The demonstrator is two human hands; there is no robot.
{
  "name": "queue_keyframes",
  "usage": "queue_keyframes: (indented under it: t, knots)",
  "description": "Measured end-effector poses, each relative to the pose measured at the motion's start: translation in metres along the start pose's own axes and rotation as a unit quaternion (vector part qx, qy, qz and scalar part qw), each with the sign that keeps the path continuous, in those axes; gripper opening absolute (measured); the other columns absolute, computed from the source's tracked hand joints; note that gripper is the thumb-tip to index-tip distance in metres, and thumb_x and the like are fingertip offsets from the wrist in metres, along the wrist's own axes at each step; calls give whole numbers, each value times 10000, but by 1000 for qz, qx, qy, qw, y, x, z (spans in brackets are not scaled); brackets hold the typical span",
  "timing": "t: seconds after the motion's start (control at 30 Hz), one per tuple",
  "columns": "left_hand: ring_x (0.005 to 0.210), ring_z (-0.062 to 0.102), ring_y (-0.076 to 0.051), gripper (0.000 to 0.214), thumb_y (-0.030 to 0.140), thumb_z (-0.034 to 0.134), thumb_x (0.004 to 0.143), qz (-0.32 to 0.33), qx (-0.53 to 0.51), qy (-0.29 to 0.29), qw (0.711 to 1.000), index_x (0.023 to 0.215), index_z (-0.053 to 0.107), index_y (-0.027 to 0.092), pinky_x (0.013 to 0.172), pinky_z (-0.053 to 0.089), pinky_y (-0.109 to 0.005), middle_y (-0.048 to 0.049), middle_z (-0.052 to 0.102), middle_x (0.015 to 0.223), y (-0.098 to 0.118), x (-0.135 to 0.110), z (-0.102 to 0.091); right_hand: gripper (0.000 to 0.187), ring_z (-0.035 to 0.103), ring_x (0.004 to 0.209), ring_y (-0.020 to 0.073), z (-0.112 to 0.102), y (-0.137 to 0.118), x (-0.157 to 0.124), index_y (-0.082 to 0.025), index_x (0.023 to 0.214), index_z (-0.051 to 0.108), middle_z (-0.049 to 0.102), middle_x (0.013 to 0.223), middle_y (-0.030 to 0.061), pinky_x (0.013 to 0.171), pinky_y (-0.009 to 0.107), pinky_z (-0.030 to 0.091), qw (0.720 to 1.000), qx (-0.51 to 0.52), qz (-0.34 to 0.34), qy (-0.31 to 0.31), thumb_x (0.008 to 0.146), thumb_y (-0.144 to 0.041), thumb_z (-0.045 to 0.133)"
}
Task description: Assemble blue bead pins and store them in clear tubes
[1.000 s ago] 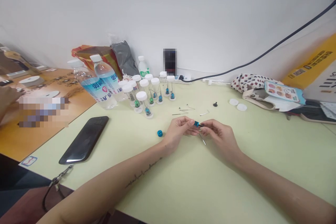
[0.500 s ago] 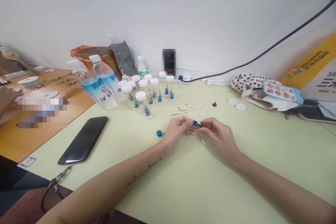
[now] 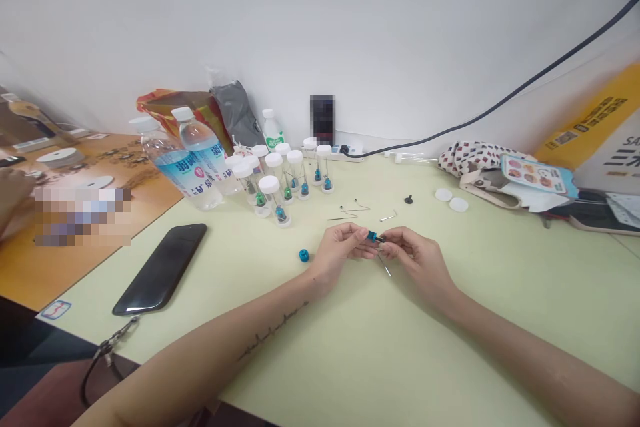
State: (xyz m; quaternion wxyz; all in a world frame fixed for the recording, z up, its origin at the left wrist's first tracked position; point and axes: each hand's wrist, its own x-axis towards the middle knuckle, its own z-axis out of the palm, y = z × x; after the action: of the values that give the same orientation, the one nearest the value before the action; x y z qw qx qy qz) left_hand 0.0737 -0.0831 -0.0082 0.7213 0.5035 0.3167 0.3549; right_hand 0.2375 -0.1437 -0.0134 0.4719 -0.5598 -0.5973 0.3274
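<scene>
1. Left hand [image 3: 343,248]: fingers pinched shut on small blue cylindrical metal part [image 3: 373,235], just above pale green desk [image 3: 450,333].
2. Part: glossy blue barrel with a dark stub at its right end.
3. Right hand [image 3: 417,259]: fingers closed on that stub.

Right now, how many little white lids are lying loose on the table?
2. The left lid and the right lid lie side by side on the table, in front of the patterned pouch. Others could be hidden behind the capped vials.

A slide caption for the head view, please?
Left hand and right hand pinch a blue part at the table.
</scene>
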Motion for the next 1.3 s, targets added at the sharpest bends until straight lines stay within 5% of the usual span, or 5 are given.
queue_keyframes:
  t: [0.23,0.97,1.3]
  knots:
    - [675,647,-144,296,407,616,762,3,-7,6,1000,812,586,117,711,506,-286,-91,688,798,0,0,1,156,623,782,163,0,0,0,-239,975,571,662,894,18,714,298,500,999,-12,-40,8,833,-291,530]
    - [681,650,-151,305,413,611,765,1,12,-3,1000,827,585,115,703,506,-285,-85,682,771,-1,-1,-1,211,596,696,154,-2,1,0,-207,917,607,651,775,11,628,275,460,999,-32,-4,-13,854,-381,506]
    - [679,651,-149,300,411,605,771,7,9,1,1000,830,589,118,704,509,-284,-87,685,775,-3,0,-2,159,625,795,172,1,2,1,-221,942,587,667,890,31,724,306,498,999,-20,-23,20,822,-320,552]
